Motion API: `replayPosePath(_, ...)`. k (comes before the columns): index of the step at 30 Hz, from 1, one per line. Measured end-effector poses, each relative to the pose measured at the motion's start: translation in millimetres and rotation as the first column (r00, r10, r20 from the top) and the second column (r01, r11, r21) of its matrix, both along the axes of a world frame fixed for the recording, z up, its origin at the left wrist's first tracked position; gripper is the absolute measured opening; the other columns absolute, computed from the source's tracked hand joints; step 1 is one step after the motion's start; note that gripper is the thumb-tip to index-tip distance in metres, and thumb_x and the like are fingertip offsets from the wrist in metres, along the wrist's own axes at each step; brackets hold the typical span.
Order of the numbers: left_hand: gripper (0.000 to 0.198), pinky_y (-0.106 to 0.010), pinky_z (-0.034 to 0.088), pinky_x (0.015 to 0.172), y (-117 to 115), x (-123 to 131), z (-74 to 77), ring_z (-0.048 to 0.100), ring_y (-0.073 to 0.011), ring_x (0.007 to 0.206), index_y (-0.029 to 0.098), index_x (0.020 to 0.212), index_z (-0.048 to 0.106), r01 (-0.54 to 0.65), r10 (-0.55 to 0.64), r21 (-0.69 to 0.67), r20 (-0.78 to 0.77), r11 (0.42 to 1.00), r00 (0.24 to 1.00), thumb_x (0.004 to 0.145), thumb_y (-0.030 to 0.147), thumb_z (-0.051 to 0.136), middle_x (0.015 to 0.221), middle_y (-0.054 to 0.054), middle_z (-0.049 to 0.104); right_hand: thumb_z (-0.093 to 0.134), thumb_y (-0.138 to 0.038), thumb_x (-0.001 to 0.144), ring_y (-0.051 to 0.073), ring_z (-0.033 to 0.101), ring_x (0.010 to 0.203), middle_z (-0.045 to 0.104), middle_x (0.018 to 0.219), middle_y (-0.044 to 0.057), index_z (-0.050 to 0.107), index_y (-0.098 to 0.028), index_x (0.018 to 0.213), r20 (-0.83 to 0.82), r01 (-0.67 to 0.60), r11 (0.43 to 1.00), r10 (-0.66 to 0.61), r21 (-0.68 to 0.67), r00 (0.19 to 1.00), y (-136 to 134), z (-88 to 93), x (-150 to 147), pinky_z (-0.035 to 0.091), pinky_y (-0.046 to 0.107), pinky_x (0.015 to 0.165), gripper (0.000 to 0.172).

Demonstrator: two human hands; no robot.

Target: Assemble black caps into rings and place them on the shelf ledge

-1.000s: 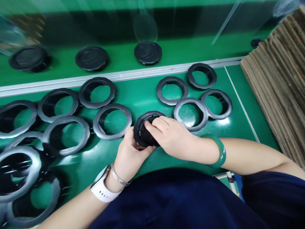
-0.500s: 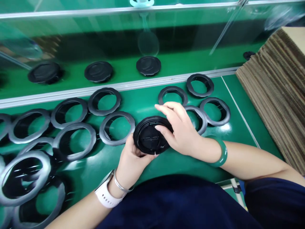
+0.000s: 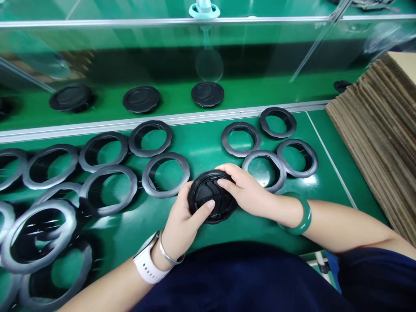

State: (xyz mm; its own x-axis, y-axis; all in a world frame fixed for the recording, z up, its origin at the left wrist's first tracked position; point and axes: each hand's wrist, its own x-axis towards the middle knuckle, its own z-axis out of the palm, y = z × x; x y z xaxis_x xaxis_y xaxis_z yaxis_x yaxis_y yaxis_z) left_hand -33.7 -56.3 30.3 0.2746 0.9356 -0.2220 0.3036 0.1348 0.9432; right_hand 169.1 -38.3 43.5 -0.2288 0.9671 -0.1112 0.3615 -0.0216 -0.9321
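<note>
A round black plastic cap (image 3: 211, 195) is held just above the green table (image 3: 201, 143), close to my body. My left hand (image 3: 183, 221) grips its near left edge, thumb pressed on its ribbed face. My right hand (image 3: 248, 190) closes over its far right edge, fingers curled round the rim. A white watch and a metal bangle sit on my left wrist, a green bangle on my right.
Several grey-black open rings (image 3: 165, 173) lie on the table left and right of my hands. Three black caps (image 3: 207, 93) stand on a green belt beyond a metal rail (image 3: 162, 119). A stack of corrugated cardboard (image 3: 383, 125) fills the right side.
My right hand lifted off the cap with fingers spread, then closed on its far edge again. My left thumb has come up onto the cap's face.
</note>
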Motion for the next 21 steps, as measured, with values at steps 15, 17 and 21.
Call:
replayPosePath(15,0.038,-0.035,0.049,0.089,-0.7,-0.8,-1.4,0.06,-0.0205,0.099,0.022,0.119,0.052,0.054,-0.053,0.009,-0.078,0.998,0.996,0.091,0.044,0.066,0.107,-0.002,0.063,0.064,-0.012,0.088,0.016,0.063,0.096,0.069,0.099,-0.002,0.066,-0.021,0.1,-0.076,0.123,0.988,-0.13,-0.091,0.989,0.2,-0.4,-4.1,0.048,0.033,0.088,0.014)
replayPosePath(17,0.037,-0.035,0.049,0.088,0.1,-0.5,-1.3,0.06,-0.0205,0.098,0.022,0.117,0.052,0.055,-0.055,0.001,-0.095,0.998,0.994,0.091,0.044,0.065,0.106,-0.002,0.063,0.063,-0.014,0.089,0.017,0.062,0.096,0.068,0.099,-0.001,0.065,-0.021,0.099,-0.039,0.134,0.988,-0.137,-0.077,0.99,-0.7,-3.1,-5.4,0.047,0.034,0.088,0.012)
replayPosePath(21,0.037,-0.035,0.046,0.092,2.3,0.4,-2.5,0.058,-0.0213,0.103,0.022,0.118,0.053,0.03,-0.032,-0.028,-0.102,0.999,0.994,0.091,0.044,0.064,0.109,-0.002,0.063,0.058,-0.015,0.092,0.017,0.062,0.097,0.068,0.1,-0.001,0.063,-0.021,0.101,-0.057,0.107,0.991,-0.112,-0.084,0.992,-0.1,-4.6,-4.4,0.047,0.035,0.088,0.012)
